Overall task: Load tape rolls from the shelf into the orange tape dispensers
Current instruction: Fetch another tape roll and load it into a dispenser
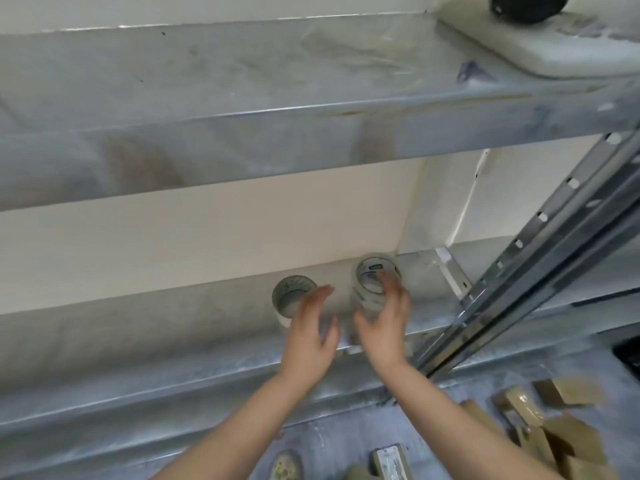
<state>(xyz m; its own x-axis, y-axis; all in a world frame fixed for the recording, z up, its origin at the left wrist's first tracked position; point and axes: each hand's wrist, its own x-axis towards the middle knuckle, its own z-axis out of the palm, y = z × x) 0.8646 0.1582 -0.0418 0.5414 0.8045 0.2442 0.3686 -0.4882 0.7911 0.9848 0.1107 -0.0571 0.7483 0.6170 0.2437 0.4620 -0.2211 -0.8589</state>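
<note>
Tape rolls stand on the lower metal shelf [173,327], against the cream wall behind it, and serve as the landmark for everything else. I take the stack of clear tape rolls [375,285] as reference: it is several rolls high, its open core turned up toward me. My right hand [382,323] is at the front of this stack, fingers spread and curved around its near side, thumb low on the left of it; motion blur keeps me from telling whether the fingers press the stack or only cup it, so the grip is not closed on anything I can confirm. My left hand [310,327] is just left of the stack, palm turned toward it, fingers extended and loose, grasping nothing. Behind the left hand's fingers, to the left of the stack and apart from it, stands a second tape roll [292,294], partly covered by that hand. Above the stack runs the upper metal shelf [277,81], bearing a white slab [554,46] at its right end with a dark round object [528,6] on top. Right of the stack rises the perforated steel upright [540,258]. Below and to the right of the stack, on the floor, lie cardboard pieces [568,431].
</note>
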